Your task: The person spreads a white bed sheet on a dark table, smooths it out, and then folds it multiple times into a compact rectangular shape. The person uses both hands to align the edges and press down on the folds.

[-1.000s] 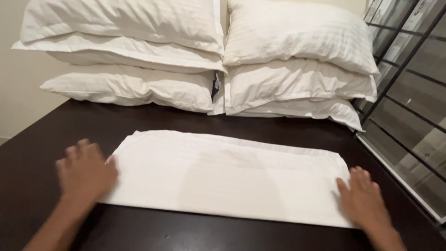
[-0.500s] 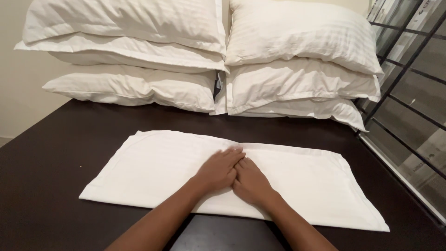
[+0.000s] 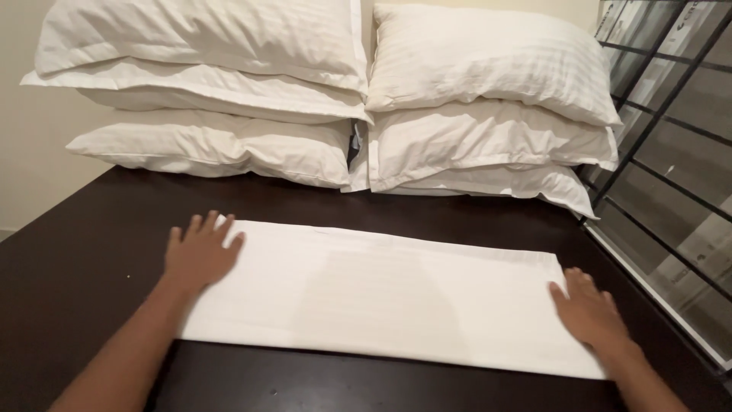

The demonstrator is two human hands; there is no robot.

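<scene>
White folded pillowcase [image 3: 381, 301] is lying flat across the lower middle of the frame on the dark table [image 3: 84, 259]. Left hand [image 3: 200, 252] and right hand [image 3: 591, 311] are pressing its two ends, open with fingers spread, gripping nothing. Six white pillows [image 3: 343, 99] are sitting in two stacks at the top.

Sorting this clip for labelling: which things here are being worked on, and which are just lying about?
In hand: folded white cloth, left hand and right hand flat on its ends.
Lying about: stacked white pillows, dark table, black metal rail.
</scene>
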